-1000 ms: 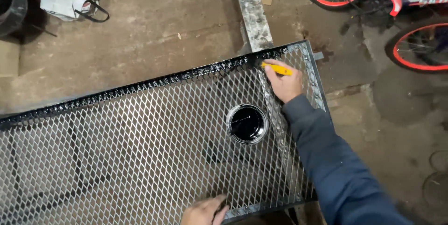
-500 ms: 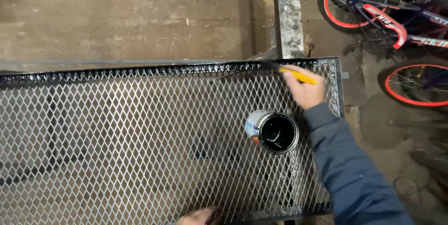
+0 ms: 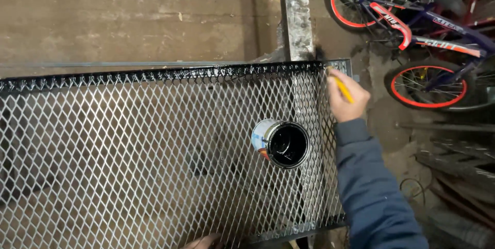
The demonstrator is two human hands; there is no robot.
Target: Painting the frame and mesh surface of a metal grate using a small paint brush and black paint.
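- Your right hand (image 3: pixel 346 99) grips a yellow-handled paintbrush (image 3: pixel 341 89), fingers wrapped around it, at the far right corner of the grey expanded-metal mesh panel (image 3: pixel 129 156).
- Open round tin of black paint (image 3: pixel 282 143) sits on the mesh, near that hand.
- Your left hand (image 3: pixel 203 241) is at the near edge; finger state can't be told.

Paint can (image 3: pixel 281 143) on mesh panel (image 3: pixel 129 151)

The right hand (image 3: pixel 346 99) was stretched forward on a blue-sleeved arm, fingers curled shut. Only the left hand (image 3: pixel 203 241) fingertips showed at the bottom, grip unclear.
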